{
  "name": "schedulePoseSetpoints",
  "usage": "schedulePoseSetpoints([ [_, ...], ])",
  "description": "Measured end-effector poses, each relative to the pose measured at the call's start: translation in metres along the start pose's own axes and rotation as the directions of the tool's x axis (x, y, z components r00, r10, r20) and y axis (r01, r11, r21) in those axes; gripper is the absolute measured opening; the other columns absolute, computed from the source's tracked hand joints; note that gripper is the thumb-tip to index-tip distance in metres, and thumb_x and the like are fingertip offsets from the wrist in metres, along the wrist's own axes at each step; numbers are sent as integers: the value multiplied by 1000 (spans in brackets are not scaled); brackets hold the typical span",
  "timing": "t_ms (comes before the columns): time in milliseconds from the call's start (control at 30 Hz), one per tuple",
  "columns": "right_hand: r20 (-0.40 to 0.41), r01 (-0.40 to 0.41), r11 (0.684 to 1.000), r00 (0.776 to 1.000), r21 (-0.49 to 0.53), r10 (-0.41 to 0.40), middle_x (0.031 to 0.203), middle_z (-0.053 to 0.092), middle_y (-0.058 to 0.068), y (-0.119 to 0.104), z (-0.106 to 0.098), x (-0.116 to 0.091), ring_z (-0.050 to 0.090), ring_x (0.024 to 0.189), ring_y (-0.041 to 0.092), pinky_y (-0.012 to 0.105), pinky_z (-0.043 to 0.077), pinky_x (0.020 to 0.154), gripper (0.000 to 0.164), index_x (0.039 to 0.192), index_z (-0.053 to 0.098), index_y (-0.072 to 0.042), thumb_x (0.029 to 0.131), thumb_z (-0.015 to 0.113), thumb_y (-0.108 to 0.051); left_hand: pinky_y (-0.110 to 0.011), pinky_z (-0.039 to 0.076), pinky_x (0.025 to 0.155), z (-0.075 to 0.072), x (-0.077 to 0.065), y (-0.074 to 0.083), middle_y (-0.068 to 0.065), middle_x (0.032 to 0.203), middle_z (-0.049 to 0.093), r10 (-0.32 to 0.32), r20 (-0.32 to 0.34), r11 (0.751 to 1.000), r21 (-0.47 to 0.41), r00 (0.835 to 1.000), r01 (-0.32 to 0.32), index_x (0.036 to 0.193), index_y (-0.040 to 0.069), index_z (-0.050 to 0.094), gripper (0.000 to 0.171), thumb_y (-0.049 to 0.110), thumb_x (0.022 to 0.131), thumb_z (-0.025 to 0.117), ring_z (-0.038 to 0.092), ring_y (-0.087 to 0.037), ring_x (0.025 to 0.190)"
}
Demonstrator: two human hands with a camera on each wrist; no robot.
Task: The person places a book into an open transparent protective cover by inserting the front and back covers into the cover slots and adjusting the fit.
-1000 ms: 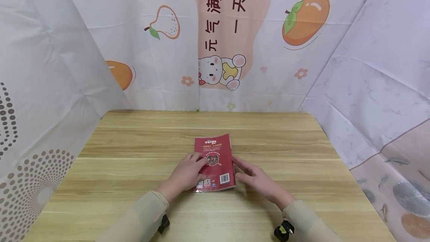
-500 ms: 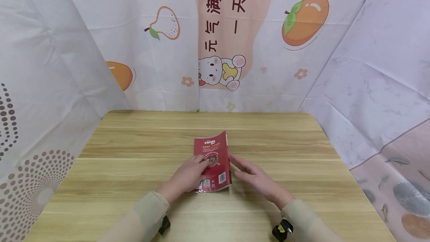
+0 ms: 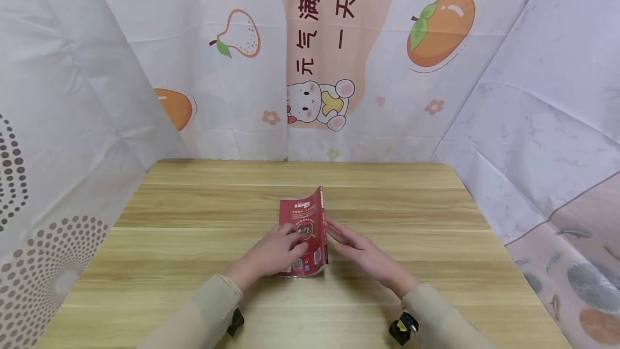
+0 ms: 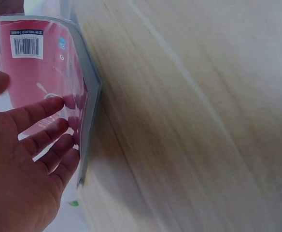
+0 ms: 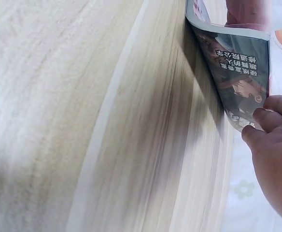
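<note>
A thin red paperback book (image 3: pixel 301 208) lies on the wooden table with its right side bent up off the surface. My left hand (image 3: pixel 271 252) rests on its red cover, the fingertips touching it. In the left wrist view, the book (image 4: pixel 35 72) shows a barcode, and the fingers lie loosely spread. My right hand (image 3: pixel 365 255) presses its straight fingers against the raised spine side. From the right wrist, the dark printed underside of the book (image 5: pixel 240 72) is visible, with the right hand's fingers (image 5: pixel 274 118) against it.
The wooden table (image 3: pixel 194 214) spreads out around the book. Behind it hangs a white curtain (image 3: pixel 218 85) with fruit and a cartoon animal, and patterned cloth flanks both sides. Each wrist carries a small black device (image 3: pixel 403 328).
The book's right side has risen and bent further toward the left. My right hand has shifted left along with it, while the left hand stays on the cover.
</note>
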State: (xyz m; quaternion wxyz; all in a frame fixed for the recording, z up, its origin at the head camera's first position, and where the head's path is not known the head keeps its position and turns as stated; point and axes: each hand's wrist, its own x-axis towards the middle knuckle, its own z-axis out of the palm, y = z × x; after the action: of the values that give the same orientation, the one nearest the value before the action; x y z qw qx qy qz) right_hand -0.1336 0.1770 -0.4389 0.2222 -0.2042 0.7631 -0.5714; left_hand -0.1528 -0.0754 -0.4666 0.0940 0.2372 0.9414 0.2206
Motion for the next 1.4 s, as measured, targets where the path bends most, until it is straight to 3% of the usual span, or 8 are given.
schedulePoseSetpoints([
  [100, 28, 2, 1000, 1000, 16, -3, 156, 29, 0, -5, 1, 1, 24, 140, 15, 56, 20, 113, 52, 154, 20, -26, 105, 39, -22, -49, 43, 99, -1, 0, 0, -2, 130, 51, -9, 18, 1000, -15, 1000, 9, 132, 19, 59, 72, 72, 92, 32, 43, -22, 116],
  [200, 58, 7, 1000, 998, 26, -9, 156, 26, 4, -16, 4, 0, 21, 141, 17, 57, 18, 113, 55, 154, 16, -23, 105, 39, -23, -48, 43, 98, -3, -1, 1, -2, 128, 52, -7, 22, 1000, -29, 1000, 7, 131, 19, 60, 80, 78, 88, 28, 44, -22, 114],
  [300, 71, 24, 1000, 997, 15, -25, 157, 25, 6, -26, 7, 0, 19, 141, 19, 56, 19, 113, 56, 155, 15, -20, 105, 40, -22, -48, 42, 99, -5, -1, 2, -2, 127, 52, -1, 22, 999, -45, 1000, 2, 131, 19, 60, 79, 77, 89, 26, 44, -22, 114],
  [533, 75, 47, 997, 996, -63, -42, 154, 29, -10, -5, 10, 12, 16, 141, 10, 53, 16, 114, 54, 154, 16, -30, 105, 39, -28, -50, 41, 99, -6, -3, 3, -4, 131, 51, -9, 22, 998, -68, 1000, 10, 134, 19, 57, 73, 71, 94, 26, 43, -25, 117],
  [667, 84, 35, 997, 996, -73, -28, 155, 27, -10, -4, 12, 14, 14, 141, 11, 55, 14, 115, 54, 154, 14, -29, 106, 38, -23, -51, 42, 99, -6, -3, 3, -5, 132, 51, -26, 19, 997, -73, 999, 27, 135, 18, 56, 68, 67, 96, 30, 43, -26, 118],
  [800, 90, 35, 996, 996, -76, -28, 156, 25, -6, -3, 14, 17, 13, 142, 13, 55, 11, 115, 55, 154, 13, -28, 106, 37, -19, -52, 42, 98, -7, -3, 3, -7, 134, 50, -31, 21, 996, -82, 999, 32, 136, 18, 55, 69, 67, 96, 31, 42, -28, 120],
  [1000, 98, 48, 992, 995, -115, -37, 154, 26, -14, 0, 16, 20, 10, 142, 11, 55, 7, 115, 54, 153, 14, -33, 106, 38, -21, -51, 41, 99, -7, -3, 2, -6, 135, 49, -28, 23, 997, -73, 999, 30, 138, 19, 52, 79, 76, 90, 28, 42, -28, 121],
  [1400, 85, 63, 998, 994, -5, -62, 152, 33, -11, 1, 17, 21, 24, 139, 12, 55, 19, 113, 53, 154, 18, -28, 106, 37, -15, -52, 31, 106, -5, -2, 4, -5, 130, 50, -36, 5, 996, -84, 999, 36, 134, 19, 56, 62, 64, 95, 40, 41, -24, 119],
])
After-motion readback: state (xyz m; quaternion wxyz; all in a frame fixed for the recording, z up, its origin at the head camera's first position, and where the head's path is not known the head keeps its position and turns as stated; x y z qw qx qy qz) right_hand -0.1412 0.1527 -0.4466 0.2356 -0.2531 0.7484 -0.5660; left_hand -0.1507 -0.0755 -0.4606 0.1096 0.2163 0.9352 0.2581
